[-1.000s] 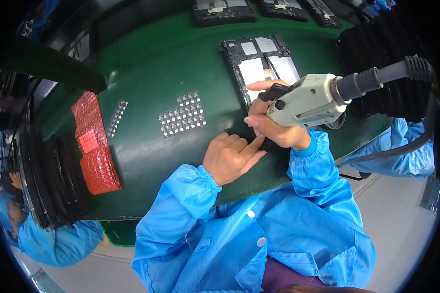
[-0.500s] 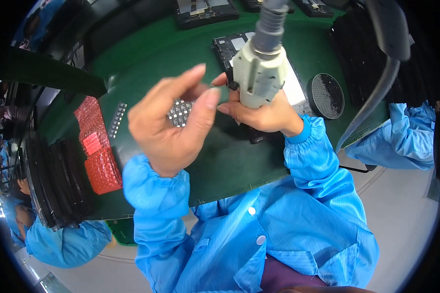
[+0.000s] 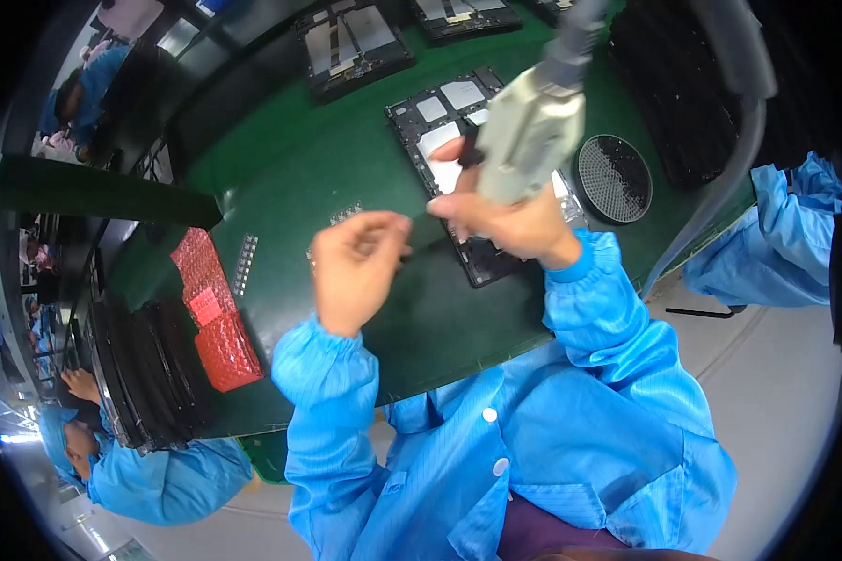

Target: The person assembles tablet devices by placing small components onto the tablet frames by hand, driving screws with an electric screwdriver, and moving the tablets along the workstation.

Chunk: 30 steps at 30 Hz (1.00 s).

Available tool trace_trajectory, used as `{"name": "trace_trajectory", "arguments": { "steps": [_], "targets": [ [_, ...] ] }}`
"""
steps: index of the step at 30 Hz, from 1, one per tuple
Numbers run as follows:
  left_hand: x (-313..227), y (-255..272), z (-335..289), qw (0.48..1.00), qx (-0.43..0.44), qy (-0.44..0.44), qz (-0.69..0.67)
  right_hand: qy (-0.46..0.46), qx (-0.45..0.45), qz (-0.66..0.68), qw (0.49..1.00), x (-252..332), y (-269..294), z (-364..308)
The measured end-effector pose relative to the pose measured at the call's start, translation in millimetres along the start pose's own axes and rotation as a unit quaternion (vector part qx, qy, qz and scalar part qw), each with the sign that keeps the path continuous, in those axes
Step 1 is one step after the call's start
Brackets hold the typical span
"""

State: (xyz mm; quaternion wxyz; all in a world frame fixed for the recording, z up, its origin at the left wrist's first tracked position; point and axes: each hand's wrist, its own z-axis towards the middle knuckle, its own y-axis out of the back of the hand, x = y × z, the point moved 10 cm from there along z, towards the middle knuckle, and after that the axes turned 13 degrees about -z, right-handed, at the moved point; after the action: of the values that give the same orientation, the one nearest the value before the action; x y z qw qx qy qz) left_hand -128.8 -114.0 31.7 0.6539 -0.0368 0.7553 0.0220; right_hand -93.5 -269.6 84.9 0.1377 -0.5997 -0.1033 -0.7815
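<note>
My right hand (image 3: 524, 224) is wrapped around a cream-coloured electric screwdriver (image 3: 533, 131) with a ribbed cable sleeve at its top. The tool's body hides part of the hand, and its tip is out of sight. Beneath lies an opened flat black device (image 3: 486, 271) with white panels, apparently a tablet. My left hand (image 3: 355, 271) hovers left of the device, fingers curled in toward the thumb; whatever they pinch is too small to make out. Partly behind this hand is a sheet of small parts (image 3: 346, 213).
A round dish with a perforated grey surface (image 3: 615, 179) stands right of the device. To the left lie a strip of small parts (image 3: 246, 265), red bubble wrap (image 3: 226, 346) and stacked black pieces (image 3: 154, 374). More opened devices (image 3: 355, 47) line the back. Other people sit at both sides.
My left hand has dropped toward the table and its fingers have curled closer together. The screwdriver has tilted to the right, uncovering more of the device.
</note>
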Motion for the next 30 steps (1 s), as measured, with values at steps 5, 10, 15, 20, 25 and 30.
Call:
{"name": "trace_trajectory", "arguments": {
  "steps": [5, 10, 15, 20, 25, 30],
  "targets": [
    [60.8, -37.2, 7.8, 0.972, 0.108, 0.207, 0.023, -0.055, 0.026, -0.005, 0.998, 11.9, 49.7, -19.3],
    [64.0, -47.0, 13.4, 0.947, 0.166, 0.275, 0.004, -0.097, 0.155, 0.036, 0.982, -13.2, 58.1, -41.4],
    [65.6, -48.5, 16.0, 0.936, 0.164, 0.312, 0.014, -0.117, 0.23, 0.085, 0.962, -26.9, 46.5, -49.7],
    [61.6, -52.4, 15.7, 0.931, 0.144, 0.336, 0.014, -0.145, 0.251, 0.119, 0.95, -38.3, 39.3, -46.8],
    [57.4, -56.4, 17.2, 0.94, 0.136, 0.309, 0.046, -0.132, 0.229, 0.148, 0.953, -45.3, 39.7, -42.2],
    [54.1, -54.5, 11.8, 0.962, 0.131, 0.233, 0.054, -0.103, 0.214, 0.157, 0.959, -39.2, 40.5, -39.7]
  ]
}}
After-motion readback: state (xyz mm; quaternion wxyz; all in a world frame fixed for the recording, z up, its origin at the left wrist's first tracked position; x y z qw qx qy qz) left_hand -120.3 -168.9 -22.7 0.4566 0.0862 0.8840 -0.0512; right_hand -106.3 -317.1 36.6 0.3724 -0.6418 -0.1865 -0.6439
